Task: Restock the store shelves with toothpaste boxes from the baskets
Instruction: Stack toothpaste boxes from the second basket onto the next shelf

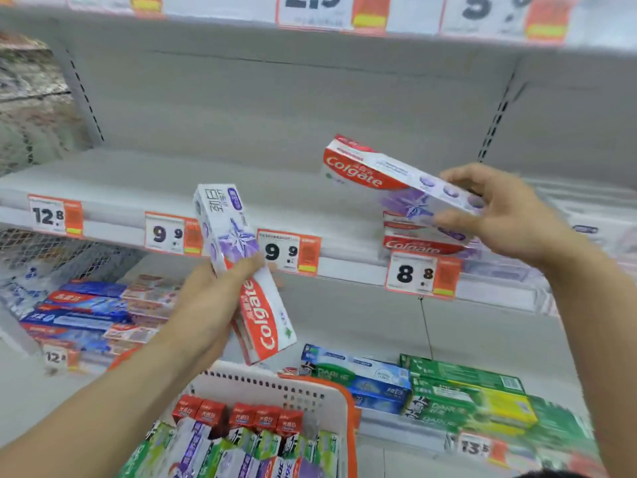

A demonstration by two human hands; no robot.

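Top price tags point(315, 10) edge-cropped, blurred

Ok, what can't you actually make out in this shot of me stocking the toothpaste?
Head view:
- Stacked Colgate boxes: the right hand and the box it holds cover them, so no count.
- Basket: cut off by the bottom edge.
- Price tag small print: blurred.
- Top shelf tags: cropped.

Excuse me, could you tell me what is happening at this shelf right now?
A person is restocking toothpaste. The right hand holds a Colgate box flat just above a short stack by the 8.8 tag. The left hand grips a second box, tilted upright, over the basket, which holds more boxes.
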